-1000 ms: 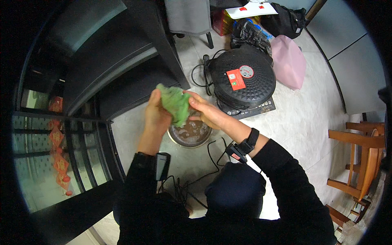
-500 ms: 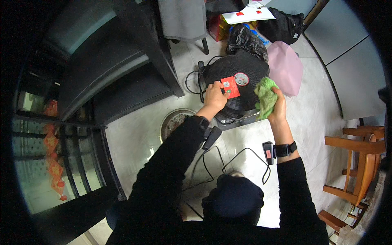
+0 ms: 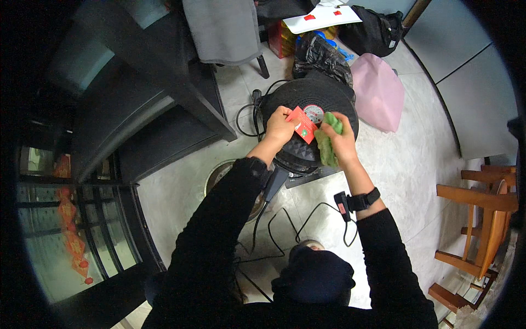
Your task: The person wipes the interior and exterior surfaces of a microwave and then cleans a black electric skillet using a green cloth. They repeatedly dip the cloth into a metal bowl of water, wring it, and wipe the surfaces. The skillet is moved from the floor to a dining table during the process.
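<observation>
My left hand (image 3: 278,129) pinches the edge of a red card (image 3: 306,130) over a round black electric griddle (image 3: 285,97) with a textured lid. A round red-and-white label (image 3: 313,113) sits on the lid beside the card. In my right hand (image 3: 343,141) is a bunched green cloth (image 3: 327,151), its edge close to the card's right corner. Whether cloth and card touch, I cannot tell. Beneath the griddle, a flat dark slab (image 3: 309,178) shows at the front. A metal basin (image 3: 210,178) stands on the floor, mostly hidden by my left forearm.
Black cables (image 3: 272,219) trail across the floor by my feet. Behind the griddle are a black plastic bag (image 3: 323,57) and a pink bag (image 3: 378,93). Dark furniture (image 3: 175,120) stands at left, a wooden chair (image 3: 476,197) at right.
My right hand has brought the green cloth left, from beside the griddle to over its lid. The red card is now tilted in my left hand. The view has shifted slightly.
</observation>
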Demonstrator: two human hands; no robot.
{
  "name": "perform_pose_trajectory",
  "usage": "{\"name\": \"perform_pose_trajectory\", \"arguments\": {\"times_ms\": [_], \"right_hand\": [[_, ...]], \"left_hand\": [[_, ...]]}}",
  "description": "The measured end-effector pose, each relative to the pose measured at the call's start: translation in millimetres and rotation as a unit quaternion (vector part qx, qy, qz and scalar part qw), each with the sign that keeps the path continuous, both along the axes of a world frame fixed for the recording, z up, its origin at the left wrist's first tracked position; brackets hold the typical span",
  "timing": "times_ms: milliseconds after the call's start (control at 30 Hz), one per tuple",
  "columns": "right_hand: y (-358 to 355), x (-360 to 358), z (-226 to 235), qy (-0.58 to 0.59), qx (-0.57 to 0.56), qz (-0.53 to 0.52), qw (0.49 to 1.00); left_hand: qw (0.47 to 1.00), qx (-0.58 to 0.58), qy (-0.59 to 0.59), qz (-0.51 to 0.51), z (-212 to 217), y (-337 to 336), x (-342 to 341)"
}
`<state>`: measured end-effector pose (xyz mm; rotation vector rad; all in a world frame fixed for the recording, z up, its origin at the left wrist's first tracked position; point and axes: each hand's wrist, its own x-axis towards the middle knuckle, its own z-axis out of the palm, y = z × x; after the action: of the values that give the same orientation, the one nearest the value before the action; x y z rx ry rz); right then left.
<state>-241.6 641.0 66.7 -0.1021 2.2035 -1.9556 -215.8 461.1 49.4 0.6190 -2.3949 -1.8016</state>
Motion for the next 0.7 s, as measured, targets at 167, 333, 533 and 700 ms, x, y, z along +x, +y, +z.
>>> {"name": "perform_pose_trajectory", "arguments": {"times_ms": [167,333,533,700], "right_hand": [[1.9,-13.5,9.3,-0.008,0.126,0.205,0.971],[67.1,-14.3,41.0,-0.083,0.196,0.16,0.964],[119.5,-14.7,69.1,0.048,0.507,0.082,0.857],[55.3,-12.2,77.8,0.235,0.295,0.082,0.923]], "left_hand": [[0.985,0.158,0.045,-0.062,14.1,15.9,22.0],[0.982,0.079,0.167,0.026,-18.3,7.9,33.4],[0.909,0.345,-0.214,0.095,-65.2,-44.6,52.3],[0.876,0.422,-0.232,0.035,-58.8,-31.9,59.1]]}}
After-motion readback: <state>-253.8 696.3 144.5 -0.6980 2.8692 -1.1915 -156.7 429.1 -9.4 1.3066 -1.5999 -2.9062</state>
